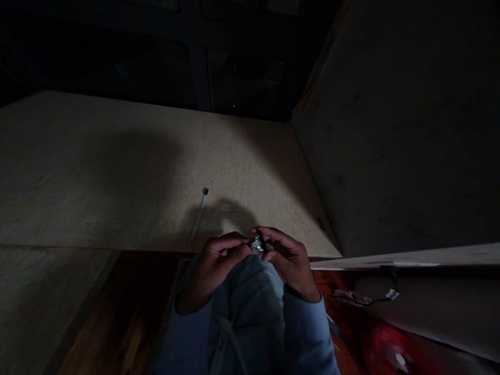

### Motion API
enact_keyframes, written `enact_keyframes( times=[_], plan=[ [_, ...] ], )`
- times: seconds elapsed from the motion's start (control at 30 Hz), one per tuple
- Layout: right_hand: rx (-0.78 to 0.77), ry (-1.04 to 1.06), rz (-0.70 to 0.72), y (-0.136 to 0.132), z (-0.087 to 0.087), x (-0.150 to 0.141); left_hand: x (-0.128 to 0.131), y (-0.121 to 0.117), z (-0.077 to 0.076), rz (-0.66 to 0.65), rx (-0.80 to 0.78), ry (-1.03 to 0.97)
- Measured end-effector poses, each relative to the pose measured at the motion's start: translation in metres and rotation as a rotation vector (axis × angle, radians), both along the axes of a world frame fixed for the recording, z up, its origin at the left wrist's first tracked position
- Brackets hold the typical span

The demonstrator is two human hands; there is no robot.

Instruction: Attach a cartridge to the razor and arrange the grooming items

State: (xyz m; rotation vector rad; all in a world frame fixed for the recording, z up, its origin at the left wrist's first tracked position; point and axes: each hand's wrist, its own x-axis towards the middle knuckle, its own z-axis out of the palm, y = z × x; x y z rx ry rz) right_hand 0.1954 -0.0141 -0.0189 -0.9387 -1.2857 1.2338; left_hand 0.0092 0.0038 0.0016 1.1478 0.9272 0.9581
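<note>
My left hand and my right hand meet above my lap, at the near edge of the tabletop. Between their fingertips is a small black and shiny silver piece, too small and dim to name for sure. Left thumb and forefinger pinch its silver side. The black side is held between my right thumb and fingers. On the table, beyond my left hand, lies a thin pale rod with a dark, blocky end pointing away from me.
The pale tabletop runs up to a dark window. A patterned wall or panel bounds it on the right, with a small dark object near its foot. At lower right are a cable with a white tag and something red.
</note>
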Motion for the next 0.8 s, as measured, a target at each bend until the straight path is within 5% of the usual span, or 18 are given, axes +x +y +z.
enact_keyframes(
  times=[0.8],
  plan=[
    [-0.071,0.132,-0.034,0.0011,0.0058,-0.0081,-0.0015,-0.0042,0.0007,-0.015,0.09,0.118]
  ],
)
